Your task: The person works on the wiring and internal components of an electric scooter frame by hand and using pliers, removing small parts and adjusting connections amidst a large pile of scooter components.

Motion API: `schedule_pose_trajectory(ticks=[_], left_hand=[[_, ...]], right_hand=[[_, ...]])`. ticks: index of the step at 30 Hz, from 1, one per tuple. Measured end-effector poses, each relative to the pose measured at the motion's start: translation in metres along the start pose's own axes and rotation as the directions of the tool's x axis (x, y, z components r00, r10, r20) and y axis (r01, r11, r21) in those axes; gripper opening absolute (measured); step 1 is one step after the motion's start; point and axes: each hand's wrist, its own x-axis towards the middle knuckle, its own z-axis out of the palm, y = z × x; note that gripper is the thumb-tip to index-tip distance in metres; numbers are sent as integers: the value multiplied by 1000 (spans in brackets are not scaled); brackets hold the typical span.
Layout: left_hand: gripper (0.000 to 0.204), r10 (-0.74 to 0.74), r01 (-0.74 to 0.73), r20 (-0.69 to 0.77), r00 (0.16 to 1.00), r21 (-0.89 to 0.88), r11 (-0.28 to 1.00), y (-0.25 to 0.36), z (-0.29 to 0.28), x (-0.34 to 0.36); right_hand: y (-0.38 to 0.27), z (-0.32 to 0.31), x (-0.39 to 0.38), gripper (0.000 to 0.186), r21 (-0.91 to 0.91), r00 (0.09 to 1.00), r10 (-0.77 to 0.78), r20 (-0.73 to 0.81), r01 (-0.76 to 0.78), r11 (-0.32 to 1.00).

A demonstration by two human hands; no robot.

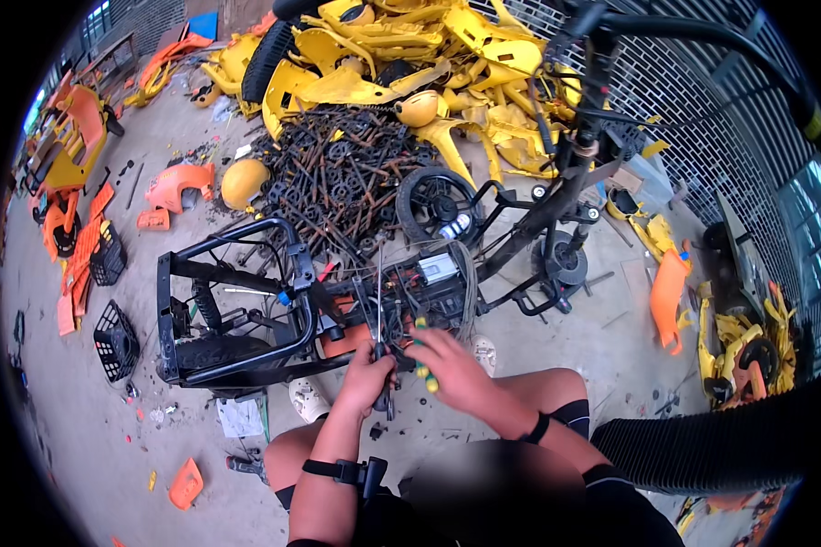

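My left hand (367, 376) is closed round the dark handle of a screwdriver (379, 305), whose long thin shaft points away from me over the vehicle's middle. Just beside it, my right hand (456, 369) curls its fingers on a hand tool with yellow-and-green handles (422, 365); its working end cannot be made out. Before me is the stripped black frame (237, 374) of a scooter. Cables and a silver box (438, 267) sit in its middle section, near both hands. An orange panel (345, 339) shows low in the frame.
Beyond the frame lies a heap of rusty dark metal parts (337, 173), with yellow body panels (356, 64) piled behind. Black crates (116, 339) and orange panels (87, 264) are on the left. A handlebar column (575, 173) rises at the right, and a ribbed black object (702, 451) stands nearby.
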Motion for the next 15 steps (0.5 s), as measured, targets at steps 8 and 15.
schedule_pose_trajectory(ticks=[8,15], left_hand=[[16,-122,140,128,984,-145,979,-23,51,-56],[20,-43,125,188,981,-447,886,-26,61,-98]], right_hand=[[-43,5,-93,69,137,996,88,-9,-85,987],[-65,2,-125,66,189,999,-32,12,30,982]])
